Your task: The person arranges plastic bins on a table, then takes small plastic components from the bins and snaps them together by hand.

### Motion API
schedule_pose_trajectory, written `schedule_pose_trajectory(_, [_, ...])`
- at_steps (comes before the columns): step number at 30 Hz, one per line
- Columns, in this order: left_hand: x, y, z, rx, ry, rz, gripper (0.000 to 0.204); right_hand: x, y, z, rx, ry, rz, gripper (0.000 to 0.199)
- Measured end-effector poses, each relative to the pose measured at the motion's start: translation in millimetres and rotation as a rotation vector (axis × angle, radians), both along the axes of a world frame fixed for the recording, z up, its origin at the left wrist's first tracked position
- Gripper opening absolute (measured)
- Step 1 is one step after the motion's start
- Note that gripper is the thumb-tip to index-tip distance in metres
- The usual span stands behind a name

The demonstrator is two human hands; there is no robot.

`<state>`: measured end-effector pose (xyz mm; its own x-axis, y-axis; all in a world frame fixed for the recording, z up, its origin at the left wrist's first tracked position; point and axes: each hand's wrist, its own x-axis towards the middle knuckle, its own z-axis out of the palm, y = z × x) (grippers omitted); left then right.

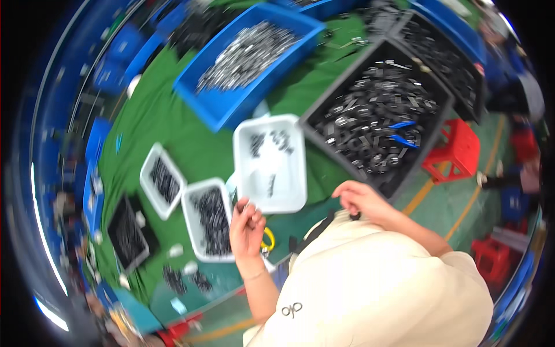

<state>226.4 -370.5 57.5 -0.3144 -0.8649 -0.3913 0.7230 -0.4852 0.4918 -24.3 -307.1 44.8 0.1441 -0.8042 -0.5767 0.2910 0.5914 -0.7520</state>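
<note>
Left hand grip pinching small metal piece; right hand grip curled, contents unclear, beside white tray.

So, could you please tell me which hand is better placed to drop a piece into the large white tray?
Probably the left hand: it sits beside the large white tray, seemingly pinching something small. The right hand is farther off, near the black bin.
</note>
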Motion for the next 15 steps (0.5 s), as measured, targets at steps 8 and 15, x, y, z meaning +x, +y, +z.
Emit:
schedule_pose_trajectory(8, [35, 50, -19, 0.108, -0.206, 0.275, 0.013, 29, -21, -15, -0.179, 0.288, 0.395, 0.014])
schedule_pose_trajectory(15, [30, 63, -34, 0.097, -0.376, 0.200, 0.037, 98, -96, -42, -0.616, 0.646, 0.919, 0.017])
